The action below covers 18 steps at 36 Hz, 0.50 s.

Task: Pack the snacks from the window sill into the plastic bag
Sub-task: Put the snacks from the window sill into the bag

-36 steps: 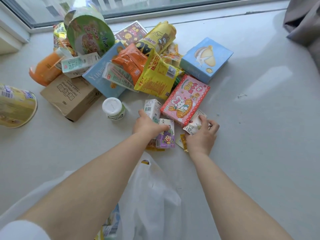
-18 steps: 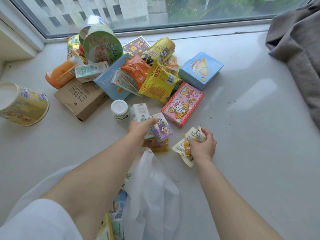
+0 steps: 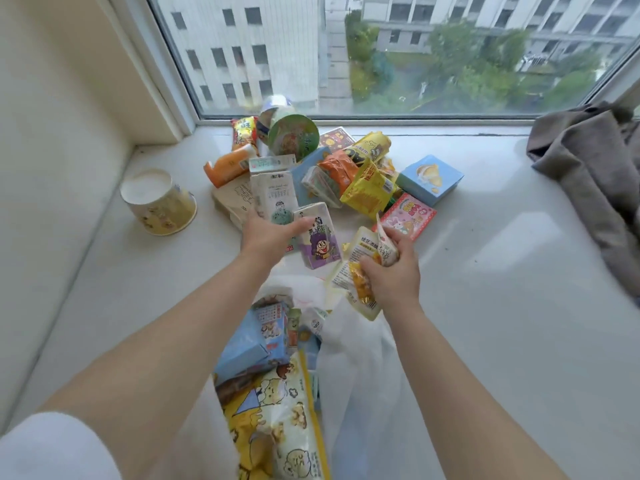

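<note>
White plastic bag point(image 3: 356, 358) open, both hands full

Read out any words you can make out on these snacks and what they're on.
"AC": yellow bag in the pile.
"桂花酒酿", probably: white pouch in the right hand.
On the purple carton in the left hand: too blurred to read.
All other packaging: too small or blurred.

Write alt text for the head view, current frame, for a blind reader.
Two bare hands lift snacks above an open white plastic bag: the left hand holds a pale drink carton and a purple cartoon carton, the right hand clutches small cream and yellow sachets. Behind, a heap of colourful snack packs lies on the white window sill.
</note>
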Each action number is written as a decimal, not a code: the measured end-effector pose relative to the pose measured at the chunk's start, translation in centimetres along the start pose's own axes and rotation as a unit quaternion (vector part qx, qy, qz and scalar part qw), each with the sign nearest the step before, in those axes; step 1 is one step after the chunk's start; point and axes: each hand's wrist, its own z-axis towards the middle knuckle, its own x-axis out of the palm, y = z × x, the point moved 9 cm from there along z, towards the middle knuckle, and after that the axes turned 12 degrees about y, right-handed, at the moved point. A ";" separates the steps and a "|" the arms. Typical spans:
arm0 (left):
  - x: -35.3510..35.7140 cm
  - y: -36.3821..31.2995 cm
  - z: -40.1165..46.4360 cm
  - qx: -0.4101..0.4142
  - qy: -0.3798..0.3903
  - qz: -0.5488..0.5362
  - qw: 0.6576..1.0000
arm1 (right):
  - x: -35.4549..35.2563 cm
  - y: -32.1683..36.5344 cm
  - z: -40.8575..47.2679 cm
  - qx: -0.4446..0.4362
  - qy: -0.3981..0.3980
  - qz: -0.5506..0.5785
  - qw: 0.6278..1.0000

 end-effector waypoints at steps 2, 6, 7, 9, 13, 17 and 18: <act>-2.3 -0.1 -2.0 0.017 -0.021 0.062 0.998 | 1.7 0.5 -2.0 -0.017 0.017 -0.014 1.000; -4.9 1.4 -5.6 0.026 -0.026 0.171 0.985 | 5.2 0.9 -5.1 -0.054 0.041 -0.064 0.996; -5.2 2.1 -6.4 0.023 -0.020 0.190 0.981 | 6.2 0.8 -5.7 -0.058 0.051 -0.074 0.994; -5.7 3.7 -7.7 0.013 -0.016 0.228 0.973 | 7.8 0.1 -6.6 -0.051 0.071 -0.087 0.992; -6.1 6.3 -9.0 -0.004 -0.019 0.277 0.961 | 10.2 -3.4 -7.5 0.012 0.142 -0.167 0.976; -5.4 5.8 -9.2 0.027 -0.013 0.320 0.947 | 11.1 -5.7 -8.3 0.033 0.188 -0.317 0.929; -5.0 5.4 -9.3 0.039 -0.007 0.334 0.942 | 10.7 -6.1 -8.3 0.041 0.183 -0.341 0.921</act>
